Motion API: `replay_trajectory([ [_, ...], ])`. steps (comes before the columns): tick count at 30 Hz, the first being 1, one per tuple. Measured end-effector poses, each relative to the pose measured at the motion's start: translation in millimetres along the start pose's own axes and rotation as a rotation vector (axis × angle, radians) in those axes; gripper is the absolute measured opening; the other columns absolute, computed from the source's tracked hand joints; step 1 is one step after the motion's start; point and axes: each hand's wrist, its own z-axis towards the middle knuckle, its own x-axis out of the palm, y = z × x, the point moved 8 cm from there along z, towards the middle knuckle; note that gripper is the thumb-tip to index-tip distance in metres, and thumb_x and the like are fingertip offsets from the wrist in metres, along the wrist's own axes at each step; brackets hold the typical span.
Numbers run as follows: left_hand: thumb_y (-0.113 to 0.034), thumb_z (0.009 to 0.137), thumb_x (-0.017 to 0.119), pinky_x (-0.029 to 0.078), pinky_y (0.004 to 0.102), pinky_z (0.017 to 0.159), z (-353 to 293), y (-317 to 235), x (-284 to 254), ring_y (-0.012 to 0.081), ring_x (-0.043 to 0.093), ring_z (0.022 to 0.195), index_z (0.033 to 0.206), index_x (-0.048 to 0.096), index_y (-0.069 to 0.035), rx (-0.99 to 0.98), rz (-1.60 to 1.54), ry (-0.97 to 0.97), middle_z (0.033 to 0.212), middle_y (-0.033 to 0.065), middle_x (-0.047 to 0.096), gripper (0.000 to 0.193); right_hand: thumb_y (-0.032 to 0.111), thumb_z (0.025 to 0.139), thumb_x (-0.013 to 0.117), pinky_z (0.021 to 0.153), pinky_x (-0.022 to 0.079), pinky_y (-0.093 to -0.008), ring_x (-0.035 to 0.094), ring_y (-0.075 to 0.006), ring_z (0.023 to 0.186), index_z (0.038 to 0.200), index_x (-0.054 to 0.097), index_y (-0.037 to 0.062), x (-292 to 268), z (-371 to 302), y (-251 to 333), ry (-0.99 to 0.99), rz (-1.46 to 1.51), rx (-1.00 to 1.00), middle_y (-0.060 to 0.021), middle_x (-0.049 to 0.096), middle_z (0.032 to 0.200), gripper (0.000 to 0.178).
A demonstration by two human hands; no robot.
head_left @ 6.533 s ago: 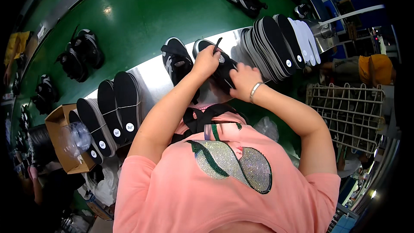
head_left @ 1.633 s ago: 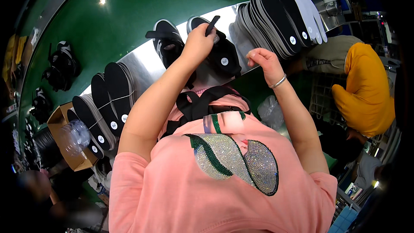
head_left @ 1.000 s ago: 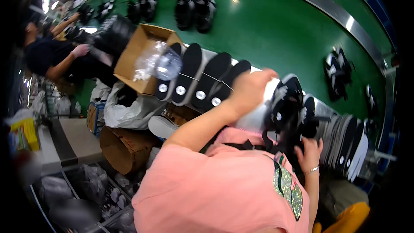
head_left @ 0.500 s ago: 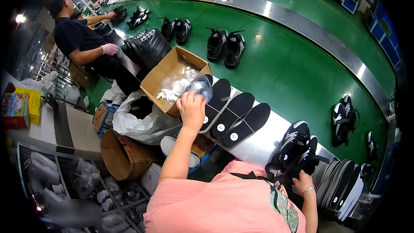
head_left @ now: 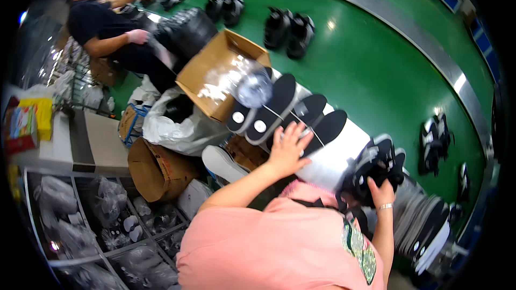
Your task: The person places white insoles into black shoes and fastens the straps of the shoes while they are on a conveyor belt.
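My left hand [head_left: 290, 149] is open, its fingers spread over the near ends of black insoles [head_left: 330, 127] that are banded in bundles on the pale bench. Whether it presses on them or only hovers, I cannot tell. My right hand [head_left: 381, 192] is closed on a black-and-grey sneaker [head_left: 372, 167], part of a pair at the bench's near side; the hand's grip is partly hidden by the dark shoe. A round, clear bluish plastic item [head_left: 254, 89] rests at the edge of a cardboard box [head_left: 201, 67], beside the insoles.
Small white pieces [head_left: 217, 87] fill the box. Stacked insoles [head_left: 422, 220] stand at the right. Several shoes sit on the green surface [head_left: 365, 59] beyond the bench. A co-worker [head_left: 102, 29] stands at the far left; a divided rack [head_left: 102, 252] is at the lower left.
My left hand has left the round clear plastic item and moved right and nearer, onto the insoles. My right hand remains at the sneaker. The whole view has shifted slightly.
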Motion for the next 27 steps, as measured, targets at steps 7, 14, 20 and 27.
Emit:
replay_trajectory([
  [7, -0.038, 0.071, 0.063, 0.016, 0.0537, 0.099, -5, 12, 26, 0.0292, 0.024, 0.127, 0.129, 0.037, -0.016, 0.011, 0.048, -0.034, 0.137, 0.0121, 0.029, 0.067, 0.038, 0.071, 0.058, 0.081, 0.04, -0.0447, 0.057, -0.0375, 0.087, 0.091, 0.06, 0.0027, -2, 0, 0, 0.028, -0.161, 0.018, -0.0223, 0.061, 0.088, 0.041],
  [14, -0.037, 0.07, 0.064, 0.015, 0.0555, 0.098, 4, -11, 9, 0.031, 0.03, 0.124, 0.123, 0.045, -0.009, -0.011, 0.099, 0.034, 0.133, 0.0148, 0.035, 0.063, 0.027, 0.071, 0.052, 0.079, 0.039, -0.0471, 0.059, -0.0347, 0.081, 0.08, 0.059, 0.0037, -40, 46, 36, -0.008, -0.188, -0.093, -0.0193, 0.062, 0.08, 0.026],
  [20, -0.021, 0.075, 0.06, 0.028, 0.0427, 0.093, 30, -42, -13, 0.0258, 0.046, 0.108, 0.111, 0.052, -0.005, 0.17, -0.123, -0.22, 0.116, 0.0104, 0.05, 0.039, 0.042, 0.079, 0.051, 0.088, 0.037, -0.0463, 0.059, -0.031, 0.089, 0.093, 0.059, 0.0051, -112, 127, 82, -0.244, -0.286, -0.186, -0.0151, 0.063, 0.09, 0.04],
  [27, -0.006, 0.075, 0.055, 0.04, 0.04, 0.083, 46, 29, -22, 0.0307, 0.048, 0.099, 0.107, 0.051, 0.0, -0.081, -0.051, -0.417, 0.109, 0.0134, 0.052, 0.032, 0.025, 0.077, 0.059, 0.079, 0.045, -0.0376, 0.056, -0.0319, 0.09, 0.101, 0.059, 0.0061, -140, 140, -14, -0.485, -0.225, -0.359, -0.015, 0.059, 0.099, 0.031],
])
